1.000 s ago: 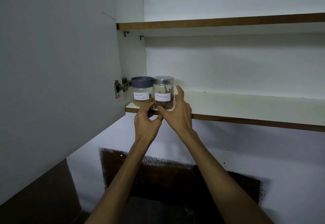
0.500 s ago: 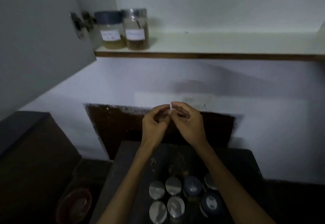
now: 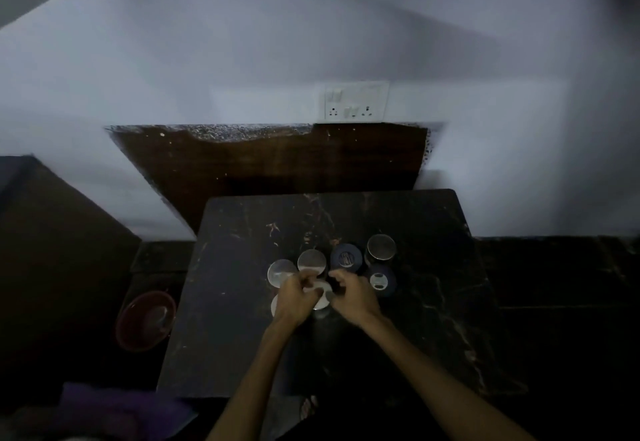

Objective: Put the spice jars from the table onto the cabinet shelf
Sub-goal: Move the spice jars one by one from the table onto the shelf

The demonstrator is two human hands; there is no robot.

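The left hand (image 3: 294, 293) and the right hand (image 3: 353, 293) are being curled around one silver-lidded jar (image 3: 322, 297) among the spice jars on the desk (image 3: 433, 302), though firm grasping cannot be told; lifting toward the cabinet shelf is probably being prepared.

Silver and dark-blue jar lids (image 3: 346, 258) on a black veined table (image 3: 433, 302).
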